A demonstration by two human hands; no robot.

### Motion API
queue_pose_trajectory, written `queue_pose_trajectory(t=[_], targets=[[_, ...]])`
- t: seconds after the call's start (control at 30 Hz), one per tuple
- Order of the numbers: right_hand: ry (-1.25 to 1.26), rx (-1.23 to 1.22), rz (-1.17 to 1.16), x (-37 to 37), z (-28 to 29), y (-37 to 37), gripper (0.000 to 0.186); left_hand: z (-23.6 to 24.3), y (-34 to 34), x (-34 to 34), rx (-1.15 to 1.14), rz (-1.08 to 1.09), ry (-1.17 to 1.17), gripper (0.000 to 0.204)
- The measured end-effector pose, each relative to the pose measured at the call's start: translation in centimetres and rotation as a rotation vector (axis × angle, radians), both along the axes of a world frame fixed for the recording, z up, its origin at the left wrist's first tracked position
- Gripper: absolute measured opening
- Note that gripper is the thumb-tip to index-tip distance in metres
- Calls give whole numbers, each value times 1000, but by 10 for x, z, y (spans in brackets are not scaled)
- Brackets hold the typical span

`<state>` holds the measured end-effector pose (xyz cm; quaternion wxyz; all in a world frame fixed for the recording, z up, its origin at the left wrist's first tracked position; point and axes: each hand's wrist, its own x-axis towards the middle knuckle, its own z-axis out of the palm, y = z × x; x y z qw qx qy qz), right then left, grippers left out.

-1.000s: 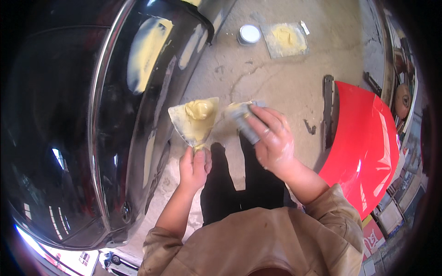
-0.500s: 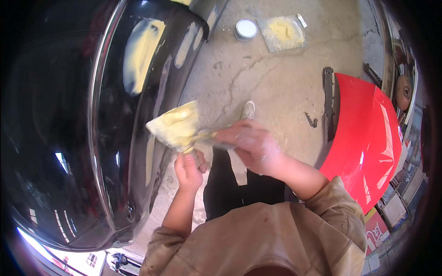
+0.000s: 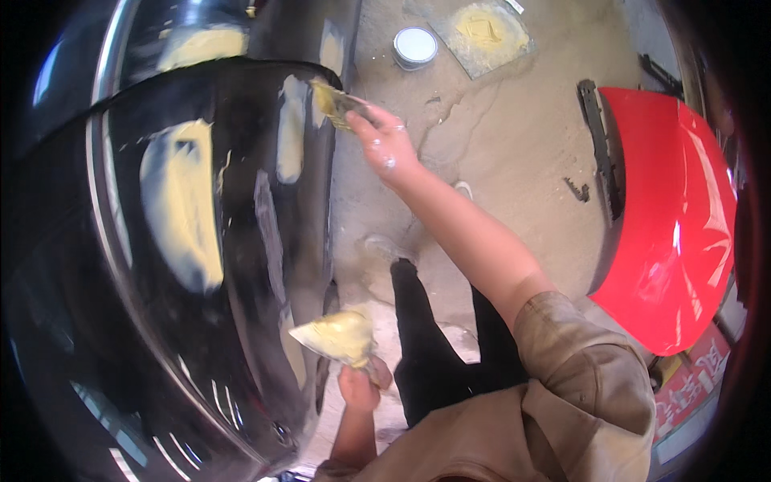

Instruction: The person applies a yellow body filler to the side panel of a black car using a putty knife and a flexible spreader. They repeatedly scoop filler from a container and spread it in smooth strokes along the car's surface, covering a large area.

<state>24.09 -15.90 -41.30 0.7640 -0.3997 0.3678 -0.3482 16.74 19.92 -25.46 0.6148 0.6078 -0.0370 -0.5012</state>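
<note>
My left hand (image 3: 359, 389) grips the handle of a wide putty knife (image 3: 336, 335), whose triangular blade carries pale yellow filler. Stretched forward, my right hand (image 3: 387, 146) is closed around a second putty knife (image 3: 340, 106) with filler on its edge. That edge is at the side of the black car (image 3: 241, 128), near a panel gap; whether it touches the surface I cannot tell. A large yellow filler patch (image 3: 186, 209) covers part of the car's panel, with a narrow grey-beige strip (image 3: 291, 132) closer to the right-hand knife.
On the concrete floor stand a round tin with a white top (image 3: 415, 46) and a mixing board (image 3: 458, 55) smeared with filler. A red car panel (image 3: 666, 217) lies at the right, with a dark bracket (image 3: 601, 149) along its edge. A small black broken piece (image 3: 577, 189) lies nearby.
My right hand has moved from beside the left-hand knife forward to the car's side, carrying its putty knife. My left hand sits lower in view. The whole view has shifted with my stepping.
</note>
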Motion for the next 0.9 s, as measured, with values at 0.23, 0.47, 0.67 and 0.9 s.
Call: queue_pose_trajectory(t=[0.23, 0.47, 0.67, 0.9], targets=[[12, -286, -96, 44, -31, -10, 31, -36, 21, 21, 71, -78, 204, 55], [147, -588, -125, 60, -43, -5, 32, -44, 33, 40, 108, -160, 257, 57], [243, -850, -172, 60, -44, 0, 33, -66, 40, 47, 19, -147, 188, 52], [153, -984, -197, 61, -59, 20, 53, -128, 22, 28, -116, -69, 39, 50]])
